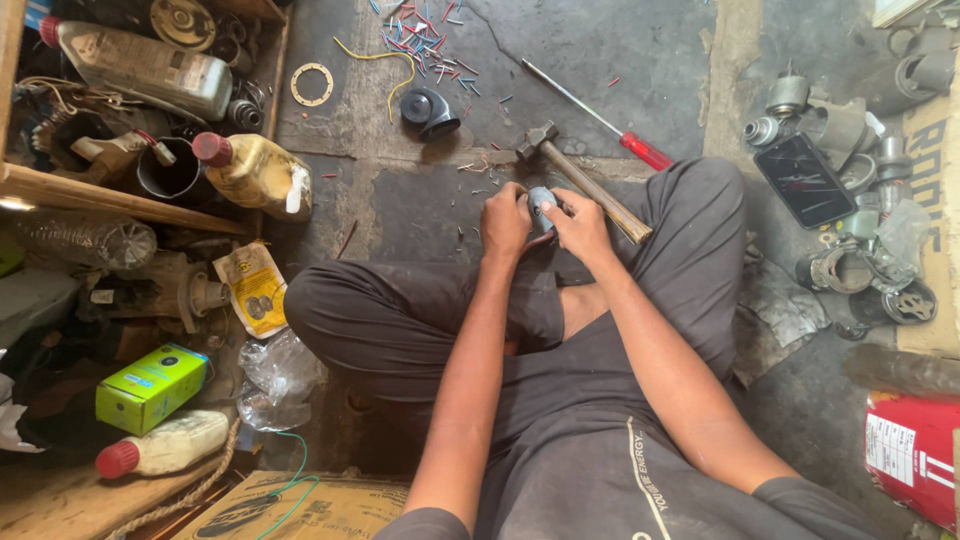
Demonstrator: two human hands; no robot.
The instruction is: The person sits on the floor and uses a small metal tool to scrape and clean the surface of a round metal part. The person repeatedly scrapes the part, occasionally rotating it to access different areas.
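Centre frame, above crossed legs: left hand (pixel 505 222) and right hand (pixel 578 226) both clasp a small grey round part (pixel 541 201). Hammer (pixel 585 183) just beside; red-handled screwdriver (pixel 600 120) upper centre, on concrete floor (pixel 620 50).

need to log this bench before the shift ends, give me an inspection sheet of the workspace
surface: stained, cracked concrete floor; person sits cross-legged on it.
job's things: small grey round part held over the lap by both hands.
clutter: hammer, red-handled screwdriver, black horn-shaped part, oil bottles, green box, metal parts at right.
grippers: left hand and right hand both closed on the part, fingers curled round it.
cables: yellow wire, coloured wire offcuts, green wire.
surroundings: wooden crate, cardboard box, red container.
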